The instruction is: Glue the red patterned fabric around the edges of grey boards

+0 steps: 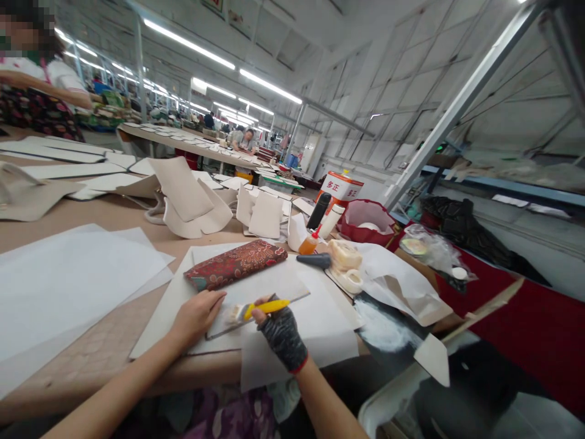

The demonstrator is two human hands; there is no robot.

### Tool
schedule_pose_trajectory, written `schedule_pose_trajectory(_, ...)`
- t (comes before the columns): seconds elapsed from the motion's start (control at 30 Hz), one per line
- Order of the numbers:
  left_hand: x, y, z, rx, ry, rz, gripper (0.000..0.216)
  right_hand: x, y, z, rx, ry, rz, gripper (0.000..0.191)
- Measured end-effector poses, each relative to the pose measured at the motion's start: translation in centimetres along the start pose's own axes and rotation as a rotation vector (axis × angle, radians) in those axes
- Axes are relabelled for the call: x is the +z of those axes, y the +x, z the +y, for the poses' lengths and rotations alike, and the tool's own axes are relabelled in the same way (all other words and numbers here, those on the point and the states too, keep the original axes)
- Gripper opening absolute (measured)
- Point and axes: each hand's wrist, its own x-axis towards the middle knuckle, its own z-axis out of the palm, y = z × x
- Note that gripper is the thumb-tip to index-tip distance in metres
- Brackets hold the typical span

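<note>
My right hand, in a dark grey fingerless knit glove with a red cuff, grips a paintbrush by its yellow handle. The brush's pale bristles touch a flat white panel with a dark edge. At that panel's left side is my bare left hand, fingers together and bent over its edge; the fingertips are partly hidden. Just beyond both hands lies a folded brown-red patterned fabric piece. Beneath are larger white sheets, one hanging over the table's front edge.
White paper covers the left of the table. Cream-coloured shaped pieces stand behind. To the right are an orange glue bottle, a black bottle, a dark cone-shaped object, a red bag and an orange-white tin. A co-worker stands far left.
</note>
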Motion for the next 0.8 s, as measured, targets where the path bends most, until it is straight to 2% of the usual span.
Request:
schedule_pose_trajectory(0.07, -0.2, -0.1, 0.3, -0.034, 0.005, -0.027, 0.041, 1.0, -0.4, -0.6, -0.019, -0.014, -0.085, 0.022)
schedule_pose_trajectory(0.1, -0.4, -0.1, 0.4, -0.053, 0.003, -0.037, 0.040, 0.5, -0.2, -0.6, -0.016, -0.055, -0.073, 0.022)
schedule_pose_trajectory(0.2, -0.7, -0.1, 0.5, -0.115, -0.026, -0.053, 0.038, -2.3, 0.8, -0.2, 0.015, -0.325, 0.076, 0.024)
schedule_pose_trajectory(0.27, -0.7, -0.1, 0.4, -0.168, -0.077, -0.058, 0.037, -3.3, 1.1, -0.6, -0.020, -0.492, 0.145, 0.025)
schedule_pose_trajectory(0.33, -0.6, 0.0, 0.2, -0.232, -0.159, -0.052, 0.038, -2.2, 0.7, -1.6, -0.072, -0.469, 0.105, 0.025)
schedule_pose_trajectory(0.43, -0.4, 0.1, -0.3, -0.293, -0.327, -0.015, 0.040, 1.6, -0.3, -3.3, -0.114, -0.219, -0.096, 0.022)
schedule_pose_trajectory(0.5, -0.4, 0.1, -0.6, -0.298, -0.408, 0.008, 0.042, 3.6, -0.7, -4.0, -0.118, -0.167, -0.201, 0.019)
schedule_pose_trajectory(0.57, -0.4, 0.0, -0.6, -0.296, -0.428, 0.011, 0.043, 4.2, -0.7, -4.3, -0.118, -0.256, -0.203, 0.018)
schedule_pose_trajectory(0.63, -0.5, 0.0, -0.5, -0.299, -0.409, 0.002, 0.042, 3.9, -0.6, -4.2, -0.128, -0.356, -0.149, 0.021)
schedule_pose_trajectory(0.8, -0.9, -0.2, -0.1, -0.290, -0.353, -0.028, 0.040, 3.2, -0.4, -3.5, -0.168, -0.382, -0.111, 0.026)
